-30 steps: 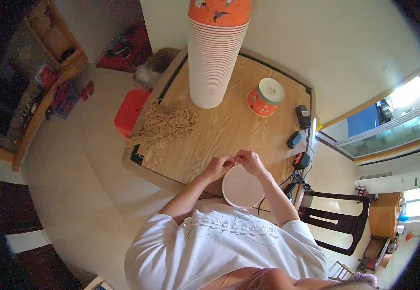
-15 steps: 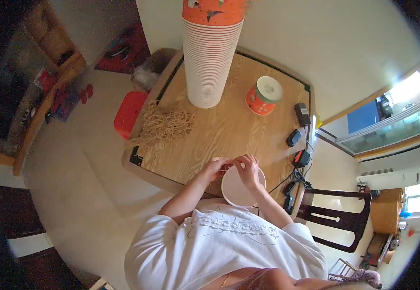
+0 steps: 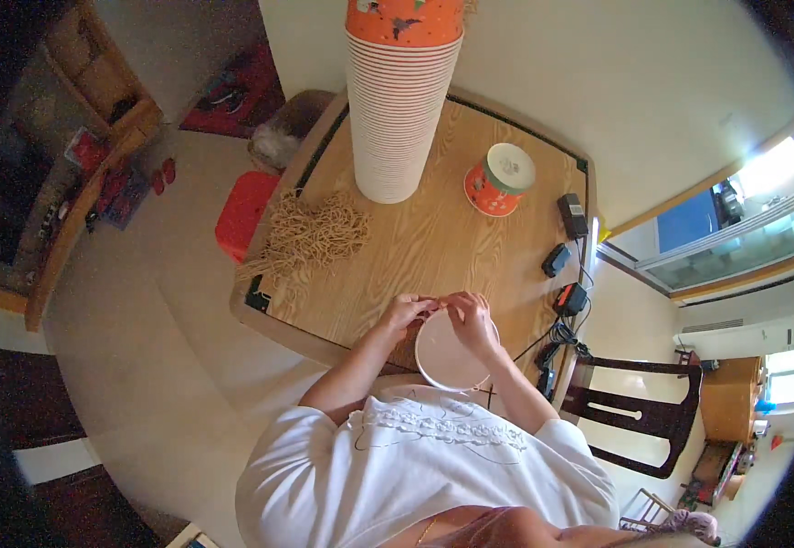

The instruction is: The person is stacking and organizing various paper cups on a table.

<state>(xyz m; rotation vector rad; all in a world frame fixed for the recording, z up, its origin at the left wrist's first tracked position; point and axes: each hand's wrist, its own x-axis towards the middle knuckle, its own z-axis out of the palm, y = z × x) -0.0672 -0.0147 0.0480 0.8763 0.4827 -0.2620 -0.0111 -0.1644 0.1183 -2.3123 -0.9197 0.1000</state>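
Note:
Close to my body at the table's near edge is a white-lined paper bucket (image 3: 452, 354), its round opening turned up toward me. At the far left of its rim my left hand (image 3: 406, 313) is closed, fingertips pinched on the edge. My right hand (image 3: 473, 321) reaches over the opening, its fingers also closed at the rim beside the left fingertips. Whether a cord end is between them is too small to tell. A heap of tan twisted cords (image 3: 319, 230) lies to the left. Beyond stands a tall stack of nested paper buckets (image 3: 395, 119), orange at the top.
An orange tub with a pale round top (image 3: 499, 183) sits farther back on the wooden table (image 3: 415, 251). Black power adapters (image 3: 572, 217) and cables run along the right edge. A dark wooden chair (image 3: 639, 411) stands at right, a red stool (image 3: 247, 215) at left.
Both hands stay pinched at the rim with small finger movements. The bucket has shifted and tilted slightly to the left. Everything else on the table is unchanged.

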